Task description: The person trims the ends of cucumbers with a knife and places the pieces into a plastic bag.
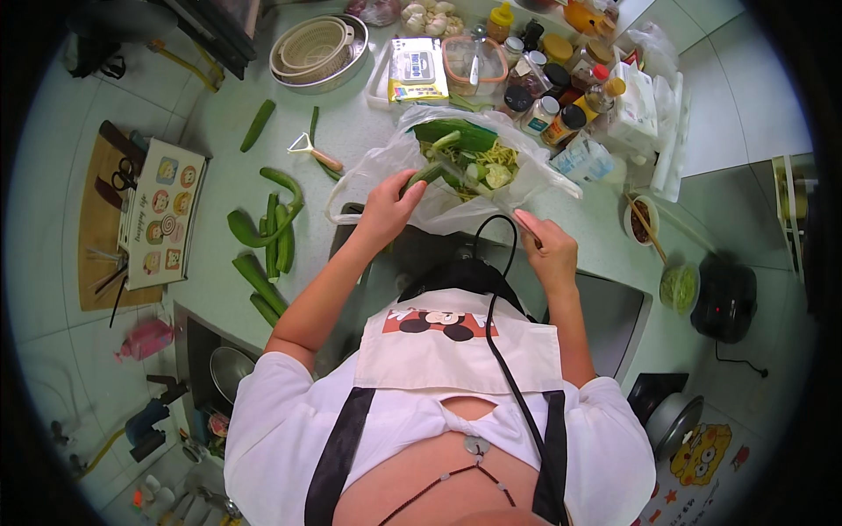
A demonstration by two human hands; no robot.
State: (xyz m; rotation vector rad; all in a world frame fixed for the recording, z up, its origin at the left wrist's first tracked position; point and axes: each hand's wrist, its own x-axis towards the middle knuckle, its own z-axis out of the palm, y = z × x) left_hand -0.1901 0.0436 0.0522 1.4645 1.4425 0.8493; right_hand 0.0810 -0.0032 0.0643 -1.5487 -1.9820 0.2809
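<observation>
A: Containers?
B: White plastic bag [452,213] in front of me, mouth open: thin yellow-green shreds, pale cut chunks, a big dark green piece along the far side. Far left, a metal basin [363,63] with a cream colander [309,42] sitting in it. To my right, a white bowl [628,226], brown stuff inside, chopsticks [646,230] laid across. Beside it a clear tub [681,307] of chopped greens.

A: Hands?
B: My left hand [391,209] is closed round the veg [426,175], thumb along it, at the bag's near left edge. My right hand [551,250] is curled tight on a handle [529,231], just off the bag's near right edge. Looks like a knife; what I take for the blade is too blurred to be sure of.

A: And the veg?
B: Slim, green, over the bag's opening, tilted away from me and to the right. Can't tell if its far end touches the pile. More whole ones [286,238] lie left of my arm, one strongly curved. Peeler [328,161] near them.
</observation>
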